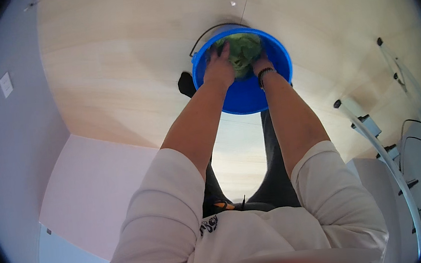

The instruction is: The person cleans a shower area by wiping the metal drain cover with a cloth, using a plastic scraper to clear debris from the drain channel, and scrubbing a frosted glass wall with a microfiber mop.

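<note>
A blue plastic bucket (246,109) stands on the floor before me, its thin dark handle lying over the far side. Inside it is a crumpled green cloth (242,49). My left hand (219,65) reaches into the bucket with its fingers spread on the cloth's left part. At the cloth's right side, my right hand (263,63) is also in the bucket, a dark beaded bracelet (261,78) on its wrist. The right fingers are mostly hidden by the cloth and shade, so their grip is unclear.
The pale wood-look floor (118,64) runs to a wall with a white socket plate (6,84) at the left. On the right stand a white tubular frame (386,155), small grey boxes (367,126) and dark thin wires (403,134). My dark-socked foot (186,84) is beside the bucket.
</note>
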{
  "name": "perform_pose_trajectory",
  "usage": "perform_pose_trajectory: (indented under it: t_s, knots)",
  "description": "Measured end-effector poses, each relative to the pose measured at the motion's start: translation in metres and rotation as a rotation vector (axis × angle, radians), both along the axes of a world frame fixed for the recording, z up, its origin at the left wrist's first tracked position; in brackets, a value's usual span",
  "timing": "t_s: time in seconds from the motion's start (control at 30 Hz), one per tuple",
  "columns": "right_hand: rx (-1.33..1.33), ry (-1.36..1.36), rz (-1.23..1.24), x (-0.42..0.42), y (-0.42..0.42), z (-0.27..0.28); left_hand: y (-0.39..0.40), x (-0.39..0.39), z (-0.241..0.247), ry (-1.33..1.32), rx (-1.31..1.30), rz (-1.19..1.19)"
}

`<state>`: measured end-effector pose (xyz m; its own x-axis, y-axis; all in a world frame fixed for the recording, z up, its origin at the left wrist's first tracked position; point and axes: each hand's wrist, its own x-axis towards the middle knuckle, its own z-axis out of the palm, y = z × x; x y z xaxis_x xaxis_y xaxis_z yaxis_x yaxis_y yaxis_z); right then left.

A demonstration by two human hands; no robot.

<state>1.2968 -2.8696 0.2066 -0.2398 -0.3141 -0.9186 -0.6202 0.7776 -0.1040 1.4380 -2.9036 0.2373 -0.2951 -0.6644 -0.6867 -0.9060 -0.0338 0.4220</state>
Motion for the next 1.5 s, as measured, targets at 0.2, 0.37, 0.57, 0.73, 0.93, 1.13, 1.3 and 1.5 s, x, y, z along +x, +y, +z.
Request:
perform_pose_trajectory:
  t_s: [0.2, 0.37, 0.57, 0.73, 0.93, 1.13, 1.3, 1.5]
  knots:
    - [-0.004, 0.126, -0.38, 0.051, 0.026, -0.105, 0.009, -0.012, -0.102, -0.147, -0.026, -0.072]
    - [-0.03, 0.03, 0.359, -0.007, 0.082, -0.194, 0.029, -0.022, -0.151, -0.048, 0.128, -0.005]
    - [-0.369, 0.057, 0.028, 0.031, 0.029, -0.01, 0.023, 0.001, -0.151, 0.074, 0.357, 0.36]
    - [-0.794, -0.322, -0.269, 0.047, 0.029, 0.087, 0.021, -0.009, -0.141, 0.192, 0.529, 0.67]
    - [-0.677, 0.122, -0.439, 0.067, 0.015, 0.008, 0.03, -0.005, -0.135, 0.262, 0.651, 1.032]
    - [-0.338, 0.222, 0.165, 0.012, 0.028, -0.12, 0.017, -0.037, -0.052, 0.456, 0.831, 1.114]
    - [-0.592, 0.36, 0.56, 0.011, 0.025, -0.141, 0.029, 0.0, -0.121, 0.142, 0.444, 0.802]
    - [-0.323, -0.084, 0.48, 0.01, -0.011, -0.079, 0.02, -0.002, -0.122, 0.207, 0.648, 1.113]
